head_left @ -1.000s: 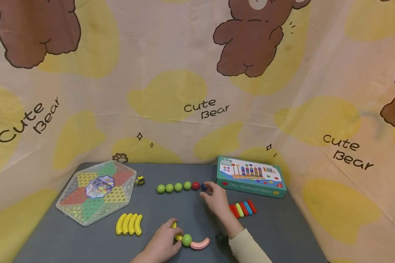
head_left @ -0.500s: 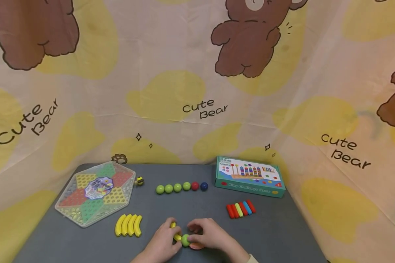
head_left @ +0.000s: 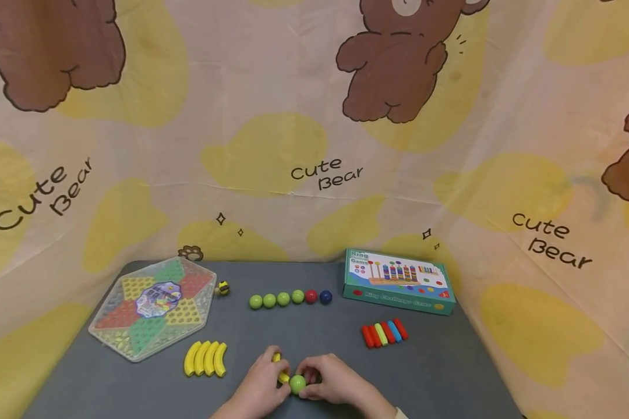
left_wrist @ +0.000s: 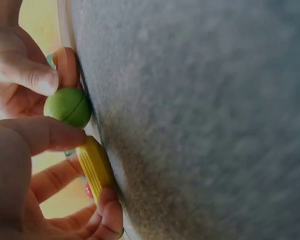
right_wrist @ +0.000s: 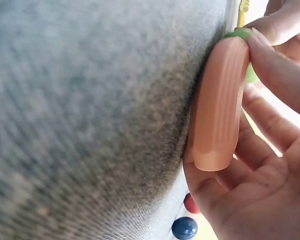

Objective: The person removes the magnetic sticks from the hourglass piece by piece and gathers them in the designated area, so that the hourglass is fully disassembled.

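Near the front of the table my left hand (head_left: 259, 381) grips a yellow curved piece (left_wrist: 96, 165) shaped like a banana, its thumb tip against a green ball (left_wrist: 69, 107). On the ball's other side my right hand (head_left: 338, 381) holds a pink curved piece (right_wrist: 217, 110), mostly covered by that hand in the head view. The right fingers lie along the pink piece, with the thumb tip where it meets the ball. Yellow piece, ball and pink piece lie end to end close on the table surface.
Behind the hands runs a row of green balls (head_left: 283, 299), then a red ball (head_left: 311, 296) and a blue ball (head_left: 325, 297). Several yellow curved pieces (head_left: 205, 358) lie left, coloured sticks (head_left: 384, 333) right. A hexagonal board (head_left: 157, 302), small bee figure (head_left: 223, 288) and game box (head_left: 398, 282) stand farther back.
My right hand has let go of the blue ball at the end of the back row and come forward to the pink piece beside the green ball. My left hand has barely moved.
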A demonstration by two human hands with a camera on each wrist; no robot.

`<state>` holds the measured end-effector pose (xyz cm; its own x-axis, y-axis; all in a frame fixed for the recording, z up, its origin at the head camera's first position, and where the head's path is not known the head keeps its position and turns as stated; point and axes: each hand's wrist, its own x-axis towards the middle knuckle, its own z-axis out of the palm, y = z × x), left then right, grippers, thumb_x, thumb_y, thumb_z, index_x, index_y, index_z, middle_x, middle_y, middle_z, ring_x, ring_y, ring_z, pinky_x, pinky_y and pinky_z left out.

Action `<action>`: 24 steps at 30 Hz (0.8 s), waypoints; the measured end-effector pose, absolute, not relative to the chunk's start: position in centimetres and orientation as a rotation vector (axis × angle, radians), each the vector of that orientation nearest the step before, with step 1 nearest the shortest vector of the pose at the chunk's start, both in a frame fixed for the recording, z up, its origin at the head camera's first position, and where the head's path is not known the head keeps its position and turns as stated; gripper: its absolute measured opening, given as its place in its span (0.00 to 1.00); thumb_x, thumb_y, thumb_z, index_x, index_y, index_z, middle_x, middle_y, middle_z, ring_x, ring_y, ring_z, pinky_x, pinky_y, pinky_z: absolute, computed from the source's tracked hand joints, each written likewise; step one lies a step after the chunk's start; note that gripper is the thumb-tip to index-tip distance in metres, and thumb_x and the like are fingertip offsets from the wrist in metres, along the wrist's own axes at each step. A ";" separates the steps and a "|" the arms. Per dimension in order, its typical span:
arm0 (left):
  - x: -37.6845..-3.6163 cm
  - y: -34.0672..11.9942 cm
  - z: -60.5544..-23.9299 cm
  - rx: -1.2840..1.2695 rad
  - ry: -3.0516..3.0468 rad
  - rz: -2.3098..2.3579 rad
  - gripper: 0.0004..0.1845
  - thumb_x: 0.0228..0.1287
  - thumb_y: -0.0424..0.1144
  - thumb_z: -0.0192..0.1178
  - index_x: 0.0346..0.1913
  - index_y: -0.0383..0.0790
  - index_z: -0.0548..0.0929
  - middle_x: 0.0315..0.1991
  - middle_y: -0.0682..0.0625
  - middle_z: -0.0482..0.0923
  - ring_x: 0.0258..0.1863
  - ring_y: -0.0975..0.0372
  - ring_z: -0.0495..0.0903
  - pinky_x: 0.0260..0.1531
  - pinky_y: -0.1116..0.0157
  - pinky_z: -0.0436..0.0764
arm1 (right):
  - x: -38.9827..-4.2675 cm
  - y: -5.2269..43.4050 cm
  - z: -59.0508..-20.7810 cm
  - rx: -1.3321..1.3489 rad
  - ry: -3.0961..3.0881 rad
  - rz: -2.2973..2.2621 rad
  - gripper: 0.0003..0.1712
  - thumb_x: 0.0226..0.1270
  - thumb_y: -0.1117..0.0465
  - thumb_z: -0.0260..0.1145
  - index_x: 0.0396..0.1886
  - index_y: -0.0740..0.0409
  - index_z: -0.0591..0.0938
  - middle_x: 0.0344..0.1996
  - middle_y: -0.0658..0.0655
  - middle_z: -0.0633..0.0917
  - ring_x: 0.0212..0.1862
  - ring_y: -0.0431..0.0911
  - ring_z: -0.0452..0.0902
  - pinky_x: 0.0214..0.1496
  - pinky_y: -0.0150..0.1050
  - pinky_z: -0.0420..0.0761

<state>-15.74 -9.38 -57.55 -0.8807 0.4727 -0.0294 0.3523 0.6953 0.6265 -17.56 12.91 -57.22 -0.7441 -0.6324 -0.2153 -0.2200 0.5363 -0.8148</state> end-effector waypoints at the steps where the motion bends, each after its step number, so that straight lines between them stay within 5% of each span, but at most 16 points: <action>1: -15.8 -9.3 -57.5 0.657 2.733 0.931 0.04 0.56 0.38 0.68 0.32 0.48 0.83 0.53 0.40 0.74 0.45 0.47 0.78 0.41 0.48 0.80 | -17.5 12.8 -57.2 -0.677 2.281 -1.130 0.12 0.60 0.59 0.77 0.43 0.47 0.87 0.26 0.40 0.82 0.29 0.32 0.77 0.34 0.29 0.78; 9: -16.0 -10.0 -57.4 0.633 2.811 0.879 0.06 0.53 0.36 0.67 0.35 0.47 0.85 0.58 0.35 0.73 0.48 0.45 0.76 0.45 0.44 0.78 | -17.5 12.9 -57.3 -0.625 2.261 -1.142 0.11 0.61 0.59 0.76 0.43 0.48 0.86 0.26 0.42 0.83 0.29 0.33 0.77 0.33 0.29 0.77; 16: -16.1 -10.6 -57.7 0.547 2.858 0.851 0.34 0.54 0.44 0.74 0.64 0.36 0.77 0.61 0.36 0.72 0.53 0.45 0.73 0.51 0.41 0.75 | -17.6 12.9 -57.4 -0.634 2.272 -1.126 0.12 0.62 0.58 0.76 0.44 0.48 0.85 0.27 0.41 0.82 0.30 0.33 0.76 0.33 0.29 0.77; 24: -16.4 -10.8 -57.9 0.511 2.862 0.883 0.35 0.52 0.42 0.77 0.60 0.28 0.76 0.54 0.38 0.77 0.52 0.46 0.75 0.54 0.44 0.75 | -17.6 12.7 -57.4 -0.624 2.276 -1.122 0.11 0.61 0.58 0.76 0.43 0.47 0.85 0.27 0.41 0.82 0.29 0.33 0.76 0.33 0.29 0.77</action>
